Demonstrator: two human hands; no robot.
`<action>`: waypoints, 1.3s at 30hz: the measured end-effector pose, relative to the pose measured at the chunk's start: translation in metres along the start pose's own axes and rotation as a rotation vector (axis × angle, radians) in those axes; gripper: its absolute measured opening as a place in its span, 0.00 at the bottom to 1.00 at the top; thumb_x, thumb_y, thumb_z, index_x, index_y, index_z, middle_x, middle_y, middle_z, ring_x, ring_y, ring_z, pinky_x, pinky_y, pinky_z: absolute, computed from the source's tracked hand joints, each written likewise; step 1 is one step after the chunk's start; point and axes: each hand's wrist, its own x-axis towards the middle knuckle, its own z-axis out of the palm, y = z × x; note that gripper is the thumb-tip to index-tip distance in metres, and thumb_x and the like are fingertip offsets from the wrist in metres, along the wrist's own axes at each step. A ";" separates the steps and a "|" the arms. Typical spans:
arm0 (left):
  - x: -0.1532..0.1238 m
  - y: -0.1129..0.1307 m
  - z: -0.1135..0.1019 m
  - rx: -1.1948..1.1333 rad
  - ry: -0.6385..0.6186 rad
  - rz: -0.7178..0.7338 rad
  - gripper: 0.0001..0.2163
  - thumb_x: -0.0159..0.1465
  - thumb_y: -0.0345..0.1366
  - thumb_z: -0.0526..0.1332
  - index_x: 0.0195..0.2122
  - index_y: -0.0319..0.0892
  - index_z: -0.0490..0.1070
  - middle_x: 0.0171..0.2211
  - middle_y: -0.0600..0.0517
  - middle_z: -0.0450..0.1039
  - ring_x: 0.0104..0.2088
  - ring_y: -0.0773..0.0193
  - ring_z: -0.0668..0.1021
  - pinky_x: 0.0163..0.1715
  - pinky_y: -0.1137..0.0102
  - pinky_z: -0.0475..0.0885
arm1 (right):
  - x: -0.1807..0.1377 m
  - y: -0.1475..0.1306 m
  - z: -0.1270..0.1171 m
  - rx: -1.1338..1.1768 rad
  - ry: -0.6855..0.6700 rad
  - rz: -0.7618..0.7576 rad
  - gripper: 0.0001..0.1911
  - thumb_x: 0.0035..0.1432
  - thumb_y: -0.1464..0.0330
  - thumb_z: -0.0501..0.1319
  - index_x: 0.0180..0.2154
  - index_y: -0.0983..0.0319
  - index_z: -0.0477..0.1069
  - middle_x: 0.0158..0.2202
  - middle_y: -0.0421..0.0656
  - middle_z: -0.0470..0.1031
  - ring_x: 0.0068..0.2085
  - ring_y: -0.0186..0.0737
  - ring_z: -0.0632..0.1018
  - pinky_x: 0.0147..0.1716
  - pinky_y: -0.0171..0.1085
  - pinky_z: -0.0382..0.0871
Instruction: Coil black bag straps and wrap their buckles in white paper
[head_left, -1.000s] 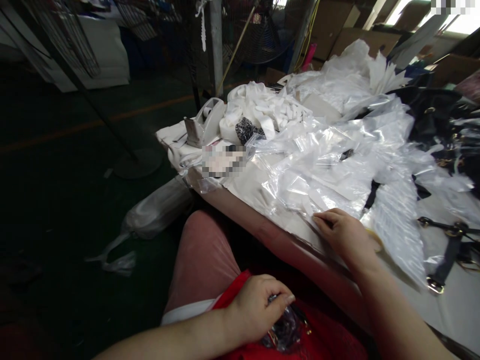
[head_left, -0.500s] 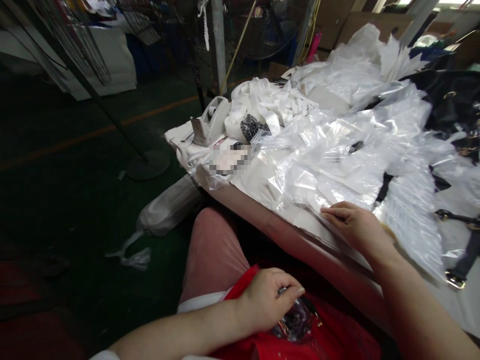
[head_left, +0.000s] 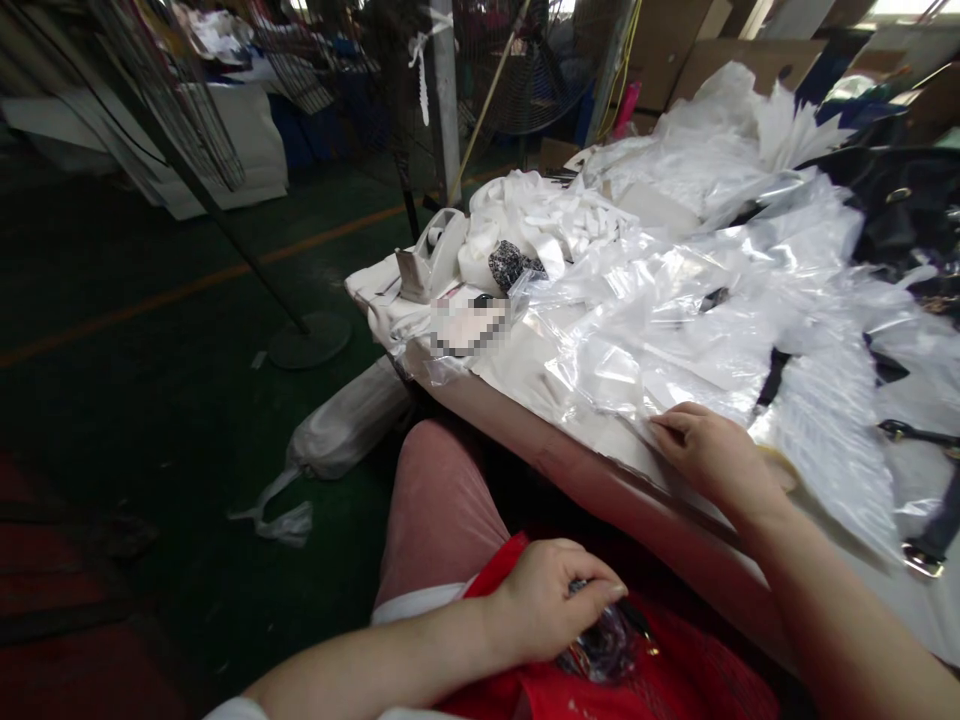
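Observation:
On my lap, over red cloth (head_left: 547, 690), my left hand (head_left: 551, 598) is closed around a dark bundle wrapped in clear plastic (head_left: 611, 645). A small gold-coloured metal piece shows at the bundle's right side. My fingers cover its upper part. At the table's near edge my right hand (head_left: 712, 455) has thumb and fingertips pinched together on the edge of a clear plastic bag (head_left: 600, 375). That bag lies flat among other clear plastic on the tabletop. Beside my right wrist is a dark strap with a gold buckle (head_left: 924, 560).
A white tape dispenser (head_left: 435, 265), a roll of white strips (head_left: 540, 215) and a black-and-white patterned bundle (head_left: 514, 265) stand at the table's far left corner, near a blurred-out flat object (head_left: 469, 325). A fan stand base (head_left: 309, 340) and a white wrapped roll (head_left: 349, 420) are on the floor.
The view has shifted slightly, so everything sits a little further right and lower. The right fingertips look more closely pinched on the plastic. The left hand keeps its hold on the bundle.

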 end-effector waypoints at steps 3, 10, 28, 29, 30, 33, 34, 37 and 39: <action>-0.005 0.001 -0.001 0.001 0.019 0.005 0.11 0.64 0.36 0.60 0.39 0.39 0.81 0.34 0.48 0.81 0.34 0.64 0.78 0.37 0.74 0.69 | -0.003 0.005 0.004 0.001 0.072 0.049 0.14 0.61 0.64 0.55 0.35 0.59 0.78 0.40 0.44 0.78 0.35 0.44 0.79 0.34 0.40 0.69; -0.015 -0.004 0.003 -0.023 0.051 0.047 0.12 0.65 0.37 0.59 0.39 0.38 0.81 0.34 0.48 0.81 0.34 0.65 0.79 0.37 0.75 0.69 | -0.044 -0.022 -0.027 0.114 0.596 0.179 0.07 0.57 0.70 0.53 0.34 0.60 0.70 0.40 0.51 0.76 0.43 0.50 0.76 0.43 0.45 0.69; -0.021 0.000 0.001 -0.034 -0.024 0.118 0.16 0.67 0.39 0.51 0.37 0.37 0.77 0.32 0.48 0.77 0.34 0.63 0.76 0.38 0.71 0.68 | -0.163 -0.082 0.000 0.353 0.162 -0.312 0.07 0.66 0.67 0.56 0.34 0.60 0.66 0.28 0.39 0.75 0.27 0.34 0.77 0.30 0.33 0.66; -0.020 0.000 0.002 -0.035 -0.016 0.113 0.16 0.67 0.39 0.51 0.36 0.37 0.77 0.32 0.48 0.76 0.34 0.63 0.76 0.38 0.71 0.68 | -0.164 -0.082 0.001 0.353 0.156 -0.309 0.06 0.66 0.67 0.56 0.35 0.60 0.66 0.28 0.39 0.75 0.27 0.34 0.77 0.31 0.33 0.67; -0.021 0.000 0.002 -0.041 -0.009 0.111 0.16 0.67 0.39 0.51 0.36 0.37 0.77 0.31 0.48 0.76 0.34 0.63 0.75 0.38 0.71 0.68 | -0.165 -0.082 0.001 0.351 0.151 -0.310 0.06 0.66 0.67 0.57 0.35 0.60 0.66 0.29 0.39 0.76 0.28 0.35 0.78 0.31 0.33 0.67; -0.022 0.000 0.002 -0.065 0.006 0.103 0.16 0.67 0.38 0.51 0.36 0.36 0.77 0.32 0.48 0.76 0.34 0.63 0.75 0.37 0.71 0.68 | -0.166 -0.081 0.004 0.338 0.155 -0.330 0.05 0.66 0.67 0.57 0.36 0.61 0.67 0.31 0.41 0.77 0.30 0.36 0.79 0.33 0.33 0.68; -0.022 0.000 0.003 -0.073 0.008 0.101 0.16 0.67 0.38 0.51 0.37 0.36 0.77 0.32 0.48 0.76 0.34 0.63 0.75 0.37 0.72 0.68 | -0.166 -0.081 0.004 0.332 0.161 -0.339 0.05 0.66 0.67 0.57 0.36 0.61 0.67 0.31 0.41 0.78 0.30 0.36 0.79 0.33 0.33 0.69; -0.022 0.000 0.004 -0.076 0.011 0.088 0.15 0.67 0.38 0.52 0.36 0.37 0.76 0.32 0.49 0.76 0.34 0.64 0.75 0.37 0.72 0.67 | -0.166 -0.082 0.005 0.319 0.168 -0.349 0.05 0.66 0.67 0.57 0.36 0.61 0.68 0.31 0.41 0.78 0.30 0.36 0.79 0.34 0.33 0.69; -0.022 -0.001 0.006 -0.044 0.029 0.059 0.13 0.65 0.36 0.52 0.32 0.38 0.75 0.30 0.51 0.75 0.32 0.65 0.74 0.36 0.73 0.67 | -0.166 -0.082 0.005 0.326 0.156 -0.346 0.06 0.66 0.67 0.57 0.36 0.61 0.69 0.31 0.41 0.79 0.30 0.36 0.79 0.34 0.33 0.69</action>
